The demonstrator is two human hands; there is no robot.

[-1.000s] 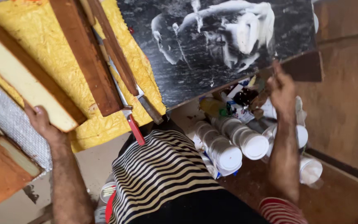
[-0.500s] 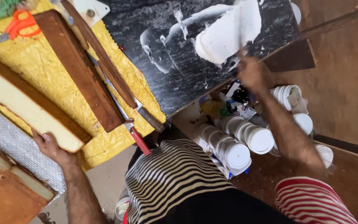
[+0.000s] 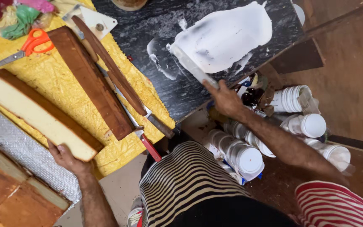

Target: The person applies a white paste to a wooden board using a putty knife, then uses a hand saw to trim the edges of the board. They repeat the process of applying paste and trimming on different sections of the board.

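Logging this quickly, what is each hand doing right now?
Left hand: closed on the end of the long cake slab.
Right hand: closed on the long spatula, blade in the white cream.

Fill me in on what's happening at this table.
A person in a striped shirt works over a black slab. The right hand holds a long flat blade against a white spread smeared on it. The left hand grips the end of a long pale cake slab on yellow sheeting. Orange-handled scissors lie nearby.
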